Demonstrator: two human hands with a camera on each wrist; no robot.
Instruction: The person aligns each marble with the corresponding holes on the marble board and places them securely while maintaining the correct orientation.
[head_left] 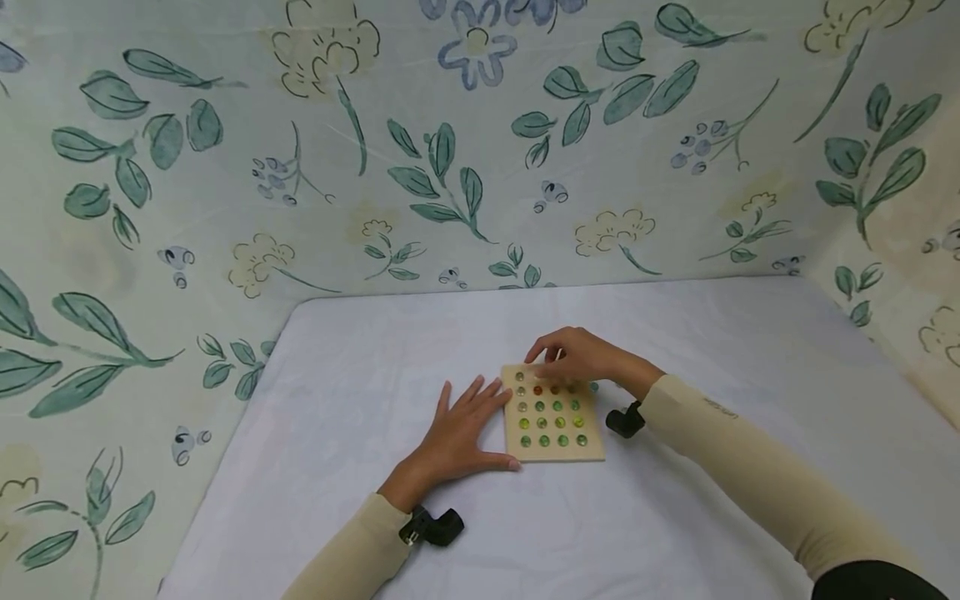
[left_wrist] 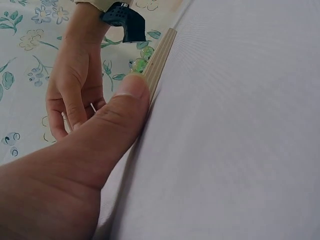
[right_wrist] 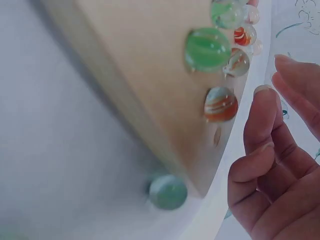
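Observation:
A square, light wooden board (head_left: 591, 450) lies on the white cloth, with rows of glass marbles (head_left: 558, 406) in its holes, mostly green and yellow, some orange-red. My left hand (head_left: 459, 437) lies spread along the board's left side, its thumb (left_wrist: 132, 87) pressed at the near left corner. My right hand (head_left: 579, 357) is over the far edge of the board, fingers loosely bent. No marble shows between its fingertips (right_wrist: 262, 90). An orange-and-white marble (right_wrist: 221, 104) sits on the board near them, beside a bare hole (right_wrist: 217, 136). A loose teal marble (right_wrist: 168, 192) rests on the cloth beside the board.
White cloth (head_left: 360, 358) covers the table around the board. Behind and at the sides hangs a floral, leaf-patterned fabric (head_left: 450, 167). A small black wrist camera (head_left: 442, 527) is worn on the left wrist, another (head_left: 626, 421) on the right.

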